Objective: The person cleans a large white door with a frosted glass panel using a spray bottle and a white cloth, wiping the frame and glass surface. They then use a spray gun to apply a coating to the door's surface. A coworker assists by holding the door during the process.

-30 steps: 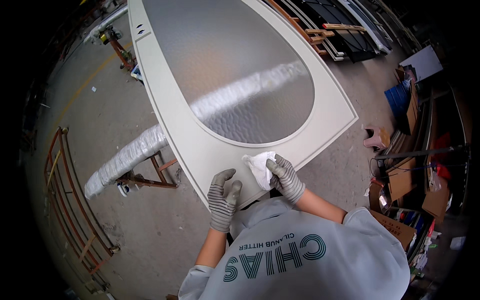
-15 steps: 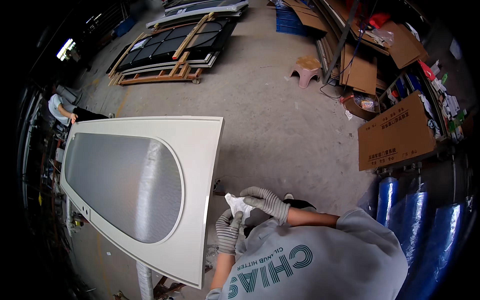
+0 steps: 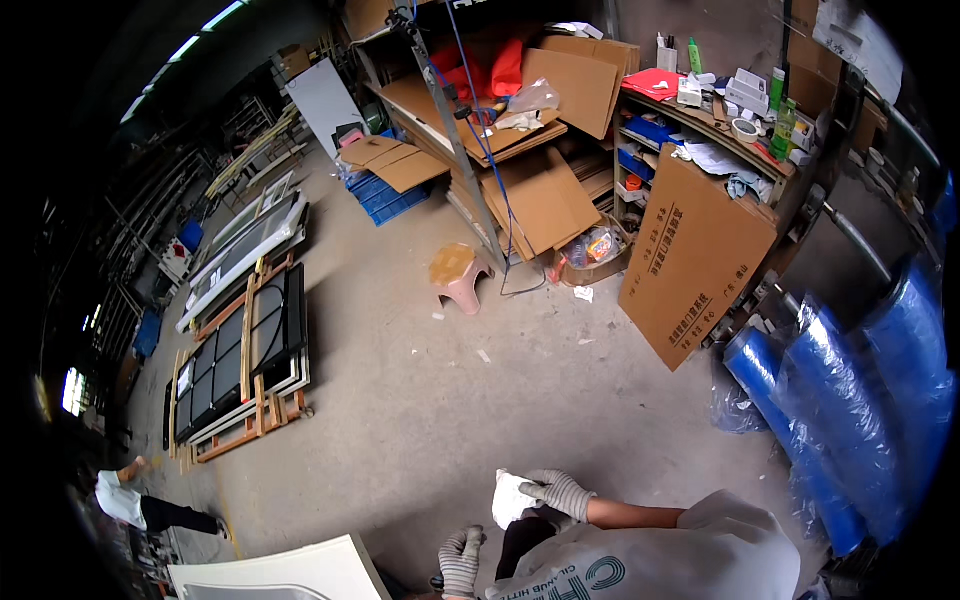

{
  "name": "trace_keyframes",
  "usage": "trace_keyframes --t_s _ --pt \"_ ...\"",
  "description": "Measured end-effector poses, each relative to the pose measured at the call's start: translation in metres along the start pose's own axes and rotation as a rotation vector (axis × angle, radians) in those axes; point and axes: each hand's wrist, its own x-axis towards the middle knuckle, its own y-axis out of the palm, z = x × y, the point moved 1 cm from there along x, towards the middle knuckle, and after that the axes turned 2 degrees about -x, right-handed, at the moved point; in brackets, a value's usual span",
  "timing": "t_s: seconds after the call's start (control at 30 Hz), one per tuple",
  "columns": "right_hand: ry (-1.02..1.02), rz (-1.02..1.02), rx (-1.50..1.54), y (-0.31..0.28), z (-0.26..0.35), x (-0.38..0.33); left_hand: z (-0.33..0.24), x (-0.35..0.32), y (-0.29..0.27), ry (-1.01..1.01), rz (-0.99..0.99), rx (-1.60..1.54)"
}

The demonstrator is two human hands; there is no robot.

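Note:
At the lower middle, my right hand (image 3: 560, 493), in a grey-and-white striped work glove, is closed on a crumpled white cloth (image 3: 511, 498). To its lower left is my left hand (image 3: 461, 562), gloved the same way. It is apart from the cloth, with its fingers loosely bent and nothing visible between them. Left of that hand, a white door panel (image 3: 290, 570) with a rounded inset shows only its far end at the lower edge.
A pink stool (image 3: 460, 278) stands ahead. Flattened cardboard (image 3: 700, 255) leans against a cluttered workbench (image 3: 700, 115) at the right, near blue film rolls (image 3: 840, 410). Framed panels (image 3: 240, 350) lie stacked on the left. A co-worker (image 3: 125, 500) is at the far left.
The view has swung right and upward, so most of the door panel has left the picture. My left hand has come off the white cloth, which stays in my right hand.

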Motion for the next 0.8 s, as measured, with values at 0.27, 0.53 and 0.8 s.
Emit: trace_keyframes --t_s 0.27,0.53,0.8 --pt "0.046 -0.336 0.337 -0.107 0.041 0.147 -0.036 0.161 0.010 -0.068 0.027 0.059" --pt "0.046 -0.666 0.346 -0.250 0.138 0.305 -0.121 0.408 0.105 0.149 0.188 -0.057" --pt "-0.086 -0.912 0.358 -0.376 0.196 0.466 -0.268 0.521 0.160 0.402 0.031 0.251"
